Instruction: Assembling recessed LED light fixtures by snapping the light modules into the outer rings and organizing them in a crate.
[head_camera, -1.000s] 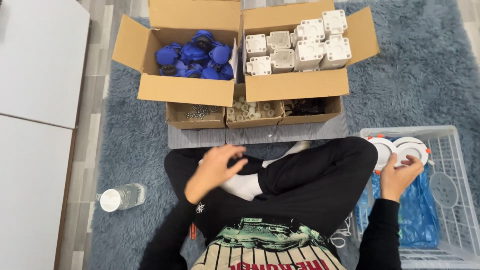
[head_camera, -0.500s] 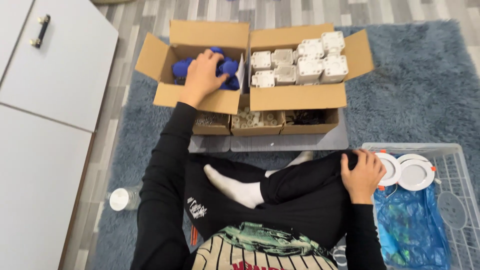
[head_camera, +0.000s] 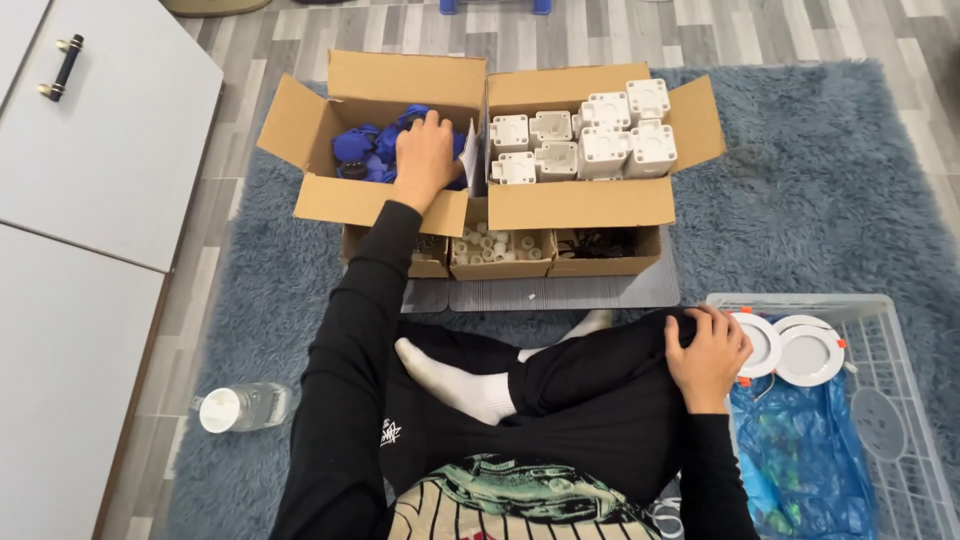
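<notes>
Now left hand (head_camera: 424, 158) down among blue plastic parts (head_camera: 368, 150) in open brown cardboard box (head_camera: 380, 200), grip unclear; right hand (head_camera: 706, 356) flat, empty, on black-trousered knee (head_camera: 610, 365).

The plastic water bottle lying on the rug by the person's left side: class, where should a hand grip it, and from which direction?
Grip the plastic water bottle around its clear middle, from above, fingers across the barrel. It lies on its side, white cap end pointing left, so the round body is exposed.

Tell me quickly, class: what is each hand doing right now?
Left hand: down among the blue parts in the cardboard box; grip cannot be told.
Right hand: open, resting flat on the knee, holding nothing.
</notes>
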